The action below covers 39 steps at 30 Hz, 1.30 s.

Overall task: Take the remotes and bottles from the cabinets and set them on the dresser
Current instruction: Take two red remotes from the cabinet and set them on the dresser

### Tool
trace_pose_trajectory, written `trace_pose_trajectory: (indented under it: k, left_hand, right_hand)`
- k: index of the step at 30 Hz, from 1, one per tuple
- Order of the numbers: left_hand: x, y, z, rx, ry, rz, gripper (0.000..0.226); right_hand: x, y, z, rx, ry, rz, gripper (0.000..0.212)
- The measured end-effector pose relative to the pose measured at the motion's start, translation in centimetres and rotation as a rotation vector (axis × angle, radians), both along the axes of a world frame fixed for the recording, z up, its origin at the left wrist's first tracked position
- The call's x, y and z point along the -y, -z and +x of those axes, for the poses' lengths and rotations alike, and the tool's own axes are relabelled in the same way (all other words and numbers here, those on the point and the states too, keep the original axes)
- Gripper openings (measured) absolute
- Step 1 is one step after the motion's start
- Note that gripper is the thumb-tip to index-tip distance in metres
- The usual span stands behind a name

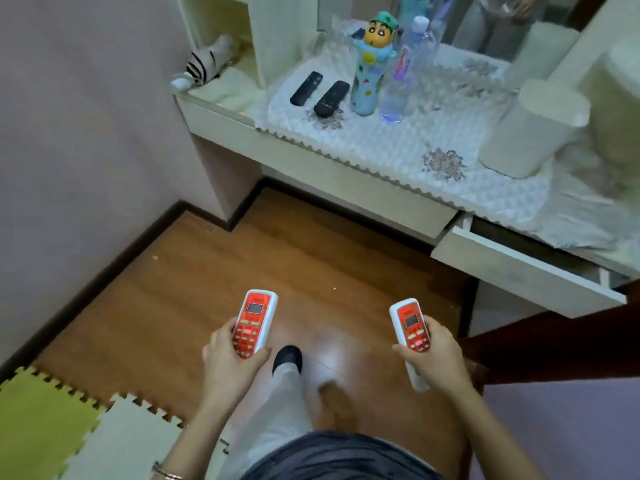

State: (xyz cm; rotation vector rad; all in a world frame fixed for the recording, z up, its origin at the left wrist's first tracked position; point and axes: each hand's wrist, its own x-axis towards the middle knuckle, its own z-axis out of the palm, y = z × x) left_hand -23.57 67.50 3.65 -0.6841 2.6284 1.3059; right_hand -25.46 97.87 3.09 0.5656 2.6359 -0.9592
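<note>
The counter stands well ahead of both hands and carries a cartoon bottle with a clear bottle just beside it. The left hand is curled round a red remote, and the right hand clasps a second red remote. One black remote and another black remote lie on the counter, far ahead of the left hand.

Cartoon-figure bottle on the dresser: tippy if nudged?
Likely tippy: the cartoon-figure bottle is tall and narrow with a bulky head on top. It stands on a bumpy quilted cloth, so its footing is probably unsteady. If it falls, it may knock the clear bottle close beside it.
</note>
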Motion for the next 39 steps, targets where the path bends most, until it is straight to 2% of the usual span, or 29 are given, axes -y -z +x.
trace_pose_trajectory:
  k: [4, 9, 15, 22, 26, 31, 39]
  left_hand:
    - [1.8, -0.3, -7.9, -0.039, 0.083, -0.05, 0.066]
    - [1.6, -1.8, -19.2, -0.092, 0.241, -0.063, 0.067]
    - [-4.2, -3.6, -29.9, -0.135, 0.37, -0.005, 0.07]
    - [-13.5, -2.8, -39.8, -0.13, 0.42, -0.036, 0.057]
    - [-19.9, -2.8, -45.2, -0.138, 0.469, -0.07, 0.046]
    - [-25.8, -2.3, -50.2, -0.112, 0.526, -0.191, 0.067]
    - [-31.4, -0.8, -54.7, 0.064, 0.518, -0.218, 0.069]
  right_hand:
    - [1.5, -0.3, -5.6, 0.05, 0.059, 0.016, 0.06]
    - [2.9, -2.2, -13.8, -0.054, 0.166, -0.015, 0.066]
    - [0.1, -3.2, -21.4, -0.086, 0.277, -0.063, 0.058]
    - [-6.3, -2.1, -30.6, -0.085, 0.299, -0.095, 0.042]
    - [-10.2, -2.7, -35.9, -0.104, 0.319, -0.122, 0.039]
    - [-13.8, -3.3, -42.2, -0.075, 0.322, -0.107, 0.045]
    - [-14.8, -2.0, -47.4, 0.031, 0.355, -0.025, 0.058]
